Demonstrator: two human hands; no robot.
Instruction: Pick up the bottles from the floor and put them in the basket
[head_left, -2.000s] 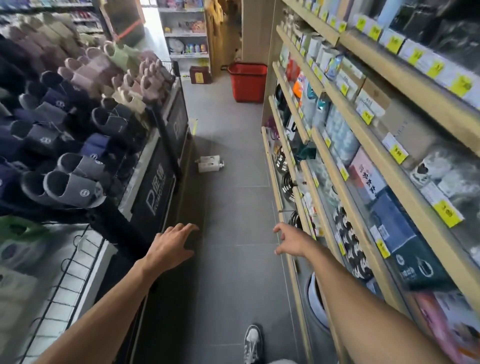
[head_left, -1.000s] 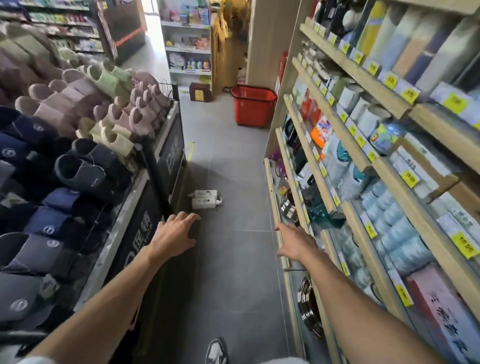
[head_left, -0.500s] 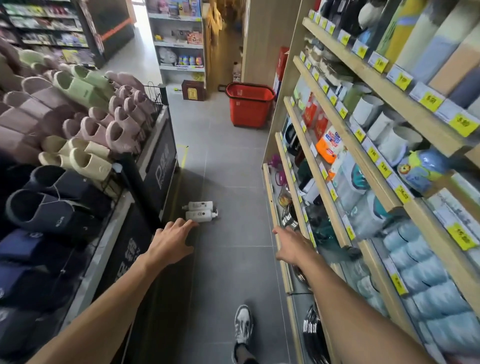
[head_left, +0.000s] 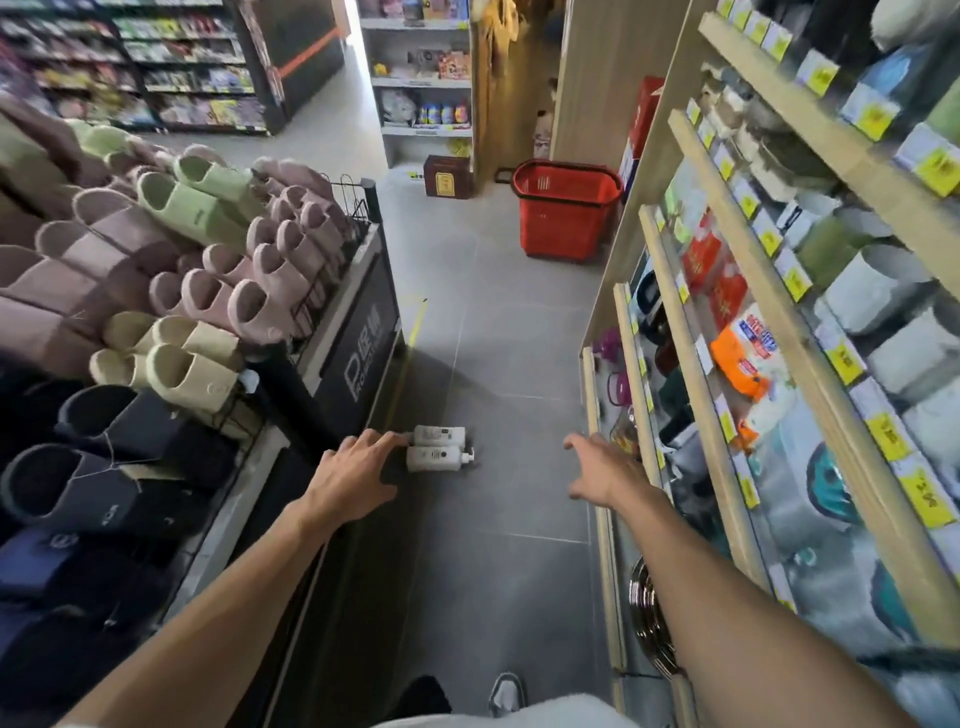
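Two white bottles (head_left: 439, 447) lie on their sides on the grey tiled floor (head_left: 498, 364), touching each other, one just behind the other, close to the foot of the black display stand (head_left: 358, 343) on the left of the aisle. The nearer one has a pump top pointing to the right. The left hand (head_left: 353, 475) is stretched out forward, palm down, its fingers (head_left: 387, 441) spread and relaxed, grasping nothing. From the head camera the fingertips line up with the left ends of the bottles, but it cannot be told whether they touch them. The right hand (head_left: 602, 473) is held out at about the same height, well apart from the bottles, beside the wooden shelves (head_left: 691, 332) on the right; its fingers are loose and released as well, with nothing in them. The red basket (head_left: 563, 228) stands on the floor farther up the aisle, against the end of the shelves, well apart from the bottles. Pink, green, cream and dark slippers (head_left: 208, 291) fill the stand on the left. A light shoe (head_left: 506, 693) shows at the bottom edge.
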